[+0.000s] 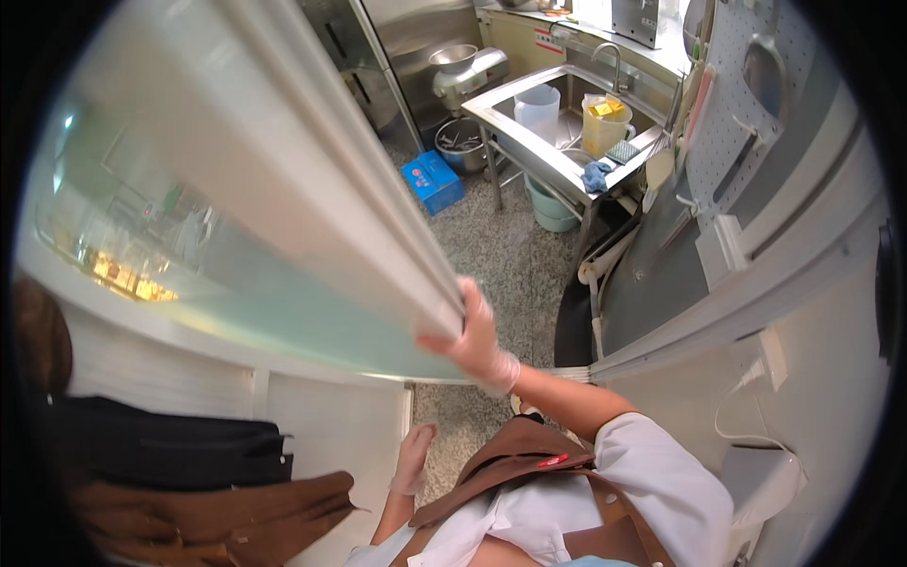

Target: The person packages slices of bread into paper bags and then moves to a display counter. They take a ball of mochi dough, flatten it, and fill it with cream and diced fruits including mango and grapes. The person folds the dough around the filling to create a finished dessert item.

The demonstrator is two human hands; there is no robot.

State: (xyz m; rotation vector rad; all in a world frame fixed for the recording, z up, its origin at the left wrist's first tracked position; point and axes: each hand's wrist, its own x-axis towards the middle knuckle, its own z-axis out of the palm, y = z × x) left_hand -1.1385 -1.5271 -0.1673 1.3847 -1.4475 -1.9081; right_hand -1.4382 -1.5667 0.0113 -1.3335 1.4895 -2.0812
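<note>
My right hand point(478, 340), in a clear plastic glove, is wrapped around the edge of a white-framed door point(397, 262). Pale, blurred glass point(283, 298) fills the door to the left of that frame. Lower down, my left hand point(414, 457) hangs beside my body, also gloved, close to a white panel point(333, 418). I see nothing in it, but its fingers run together and their spread is unclear. A brown apron point(524, 453) covers part of my white shirt.
Beyond the doorway stands a steel sink point(510, 131) holding plastic jugs. A blue box point(432, 181), a metal bowl point(460, 145) and a bucket point(551, 205) rest on the speckled floor point(524, 283). Utensils hang from a pegboard point(730, 120). Dark and brown garments point(205, 510) hang at lower left.
</note>
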